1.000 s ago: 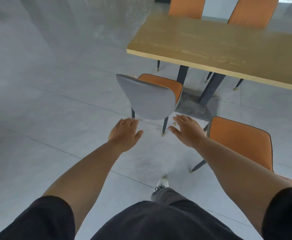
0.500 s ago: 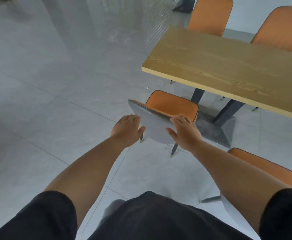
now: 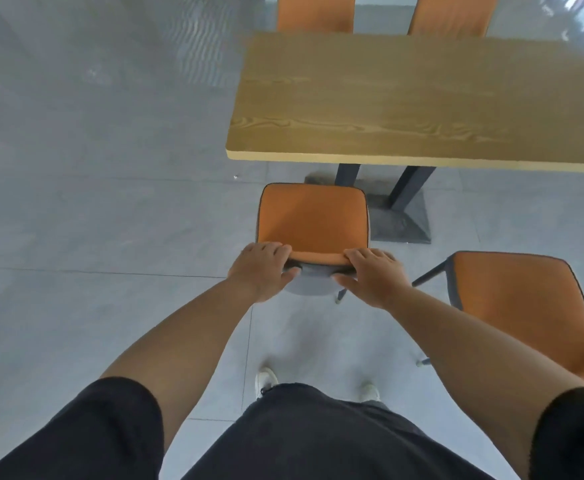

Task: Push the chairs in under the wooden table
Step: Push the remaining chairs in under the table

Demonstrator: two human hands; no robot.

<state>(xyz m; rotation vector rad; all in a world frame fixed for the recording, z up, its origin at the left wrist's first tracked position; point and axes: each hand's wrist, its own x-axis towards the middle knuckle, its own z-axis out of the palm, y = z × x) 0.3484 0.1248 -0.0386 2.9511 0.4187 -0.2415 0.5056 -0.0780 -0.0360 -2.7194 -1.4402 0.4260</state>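
Both of my hands clench the top of the backrest of the orange chair (image 3: 313,220), left hand (image 3: 261,271) and right hand (image 3: 373,275) at its corners, its seat just short of the wooden counter (image 3: 415,98), with a second orange chair (image 3: 515,299) beside it on the right.

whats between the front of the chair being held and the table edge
In the head view, only bare grey floor and the table's dark base show between the held chair and the wooden table's near edge.
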